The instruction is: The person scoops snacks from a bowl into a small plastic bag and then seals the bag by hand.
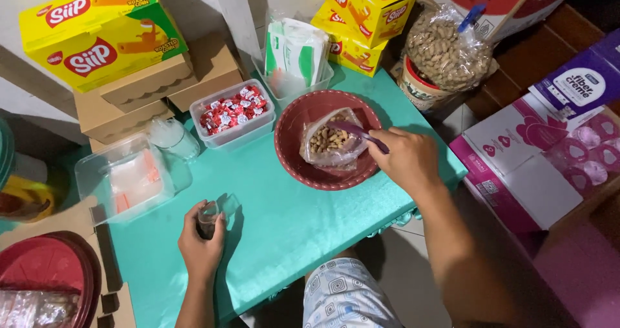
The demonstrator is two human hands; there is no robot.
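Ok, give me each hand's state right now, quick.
Left hand: closed around a small clear plastic bag on the teal table.
Right hand: closed on a purple spoon over the red bowl.

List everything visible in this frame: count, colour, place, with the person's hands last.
table: one, teal, centre.
bowl: one, dark red, on table, holds a clear bag of peanuts.
spoon: one, purple, over the bag.
candy tub: one, clear with red sweets, left of bowl.
empty tub: one, clear, table's left edge.
sachet tub: one, clear with green-white packs, behind bowl.
yellow boxes: several, back left and back centre.
brown boxes: a few, under the left yellow ones.
peanut sack: one, clear, back right.
pink carton: one, right.
left hand: holds a small clear bag.
right hand: holds the spoon.
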